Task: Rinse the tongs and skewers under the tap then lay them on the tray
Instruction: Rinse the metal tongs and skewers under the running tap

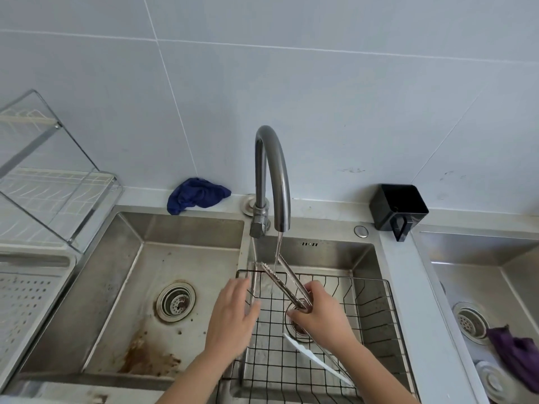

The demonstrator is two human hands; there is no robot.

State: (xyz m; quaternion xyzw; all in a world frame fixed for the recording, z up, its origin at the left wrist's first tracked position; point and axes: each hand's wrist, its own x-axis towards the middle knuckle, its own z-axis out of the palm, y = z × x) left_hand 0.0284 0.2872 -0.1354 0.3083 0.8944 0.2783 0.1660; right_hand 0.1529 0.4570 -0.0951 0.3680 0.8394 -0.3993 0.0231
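Observation:
Water runs from the curved tap (274, 176) into the right basin. My right hand (318, 310) grips metal tongs (287, 282) at their hinge end. The two tong arms point up and left into the stream. My left hand (233, 313) is just left of them, with an upright metal piece (254, 282) between thumb and fingers; it is too blurred to name. Thin metal skewers (335, 365) and a white utensil (312, 358) lie in the black wire basket (376, 316). The white perforated tray (26, 304) sits at the far left.
A stained left basin (163, 258) lies between the tray and the basket. A wire dish rack (52, 182) stands above the tray. A blue cloth (195, 195) and a black holder (398, 208) sit on the back ledge. Another sink with a purple cloth (516, 354) is at the right.

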